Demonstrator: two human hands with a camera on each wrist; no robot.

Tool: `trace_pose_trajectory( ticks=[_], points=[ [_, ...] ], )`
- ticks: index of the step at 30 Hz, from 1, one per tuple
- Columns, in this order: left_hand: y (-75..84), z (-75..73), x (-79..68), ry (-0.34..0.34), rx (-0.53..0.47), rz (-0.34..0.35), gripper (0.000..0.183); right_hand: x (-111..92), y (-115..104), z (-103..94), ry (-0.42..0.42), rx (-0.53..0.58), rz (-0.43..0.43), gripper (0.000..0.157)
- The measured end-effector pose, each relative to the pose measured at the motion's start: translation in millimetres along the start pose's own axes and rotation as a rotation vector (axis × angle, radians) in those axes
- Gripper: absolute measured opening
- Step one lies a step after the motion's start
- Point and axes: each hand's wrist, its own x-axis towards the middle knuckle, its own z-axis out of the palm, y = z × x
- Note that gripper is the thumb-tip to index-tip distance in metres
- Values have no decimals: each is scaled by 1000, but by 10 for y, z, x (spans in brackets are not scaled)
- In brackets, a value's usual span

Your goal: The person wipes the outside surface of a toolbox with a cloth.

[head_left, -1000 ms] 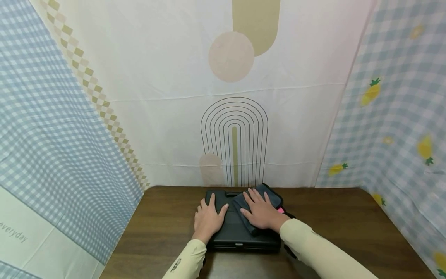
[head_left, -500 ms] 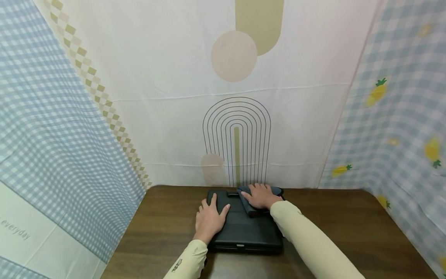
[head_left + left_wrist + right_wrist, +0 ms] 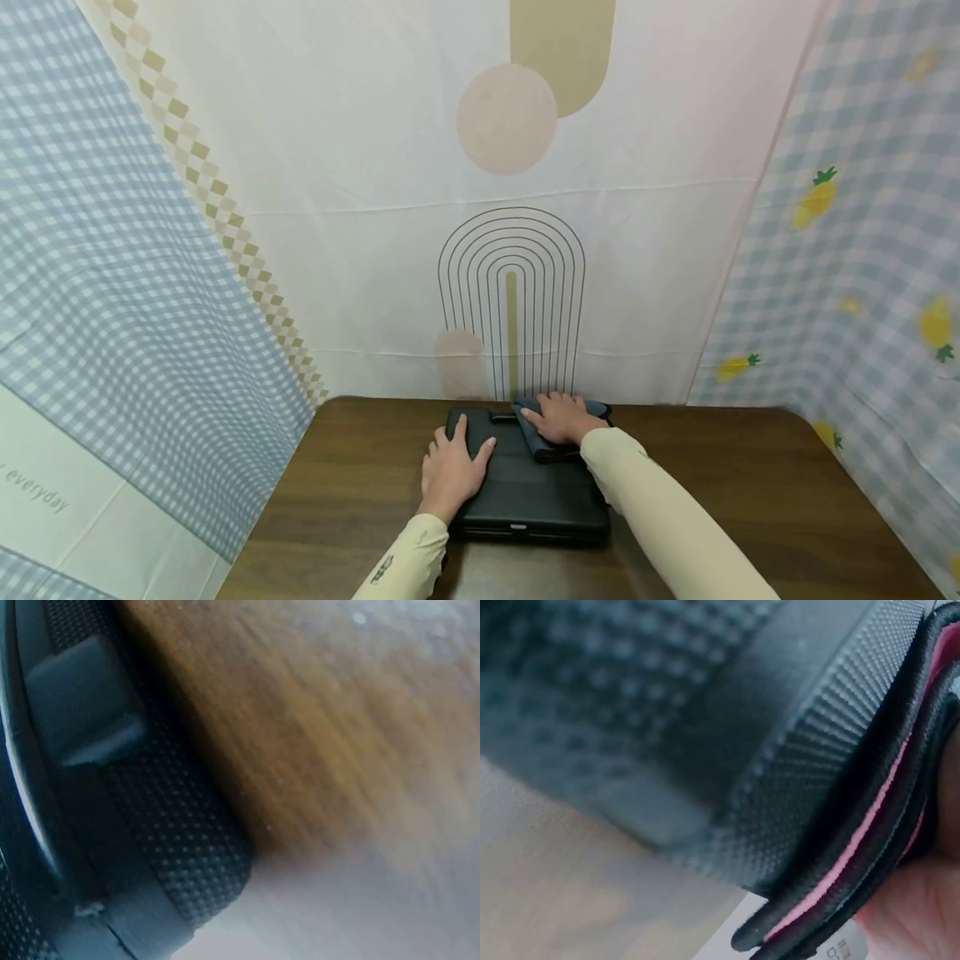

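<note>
- Since a second ago, the right hand (image 3: 562,417) and the folded grey-blue cloth with black edges (image 3: 542,446) have slid toward 12 o'clock on the flat, boxy black case (image 3: 525,496).
- The cloth now lies at 1 o'clock on the case top.
- The right hand presses on it, fingers laid out over it.
- The left hand (image 3: 452,471) rests at 9 o'clock on the case, thumb and fingers spread apart.
- The case sits on the brown wooden desk (image 3: 352,483).

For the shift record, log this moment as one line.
Left hand: rests on black case | Right hand: on folded grey cloth, over case's far right part | Case: closed, on wooden table
</note>
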Motion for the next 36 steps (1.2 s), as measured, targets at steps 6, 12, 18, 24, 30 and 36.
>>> trace_pose_trajectory(
  ticks=[6,12,18,24,30,36],
  points=[
    [-11,-30,1,18,-15,-9,78,13,25,49,35,26,-34,69],
    [-17,-27,-10,17,-32,-15,77,-36,93,42,65,41,-61,70],
    [-22,-19,17,19,-45,-17,78,-86,230,14,98,58,-65,72],
    [-16,-7,9,33,-49,-11,77,-168,431,21,136,182,-81,71],
    [6,15,-7,32,-64,-5,77,-257,572,78,148,413,-30,70],
    [4,14,-13,36,-43,-15,76,-266,608,133,157,453,-24,72]
  ],
)
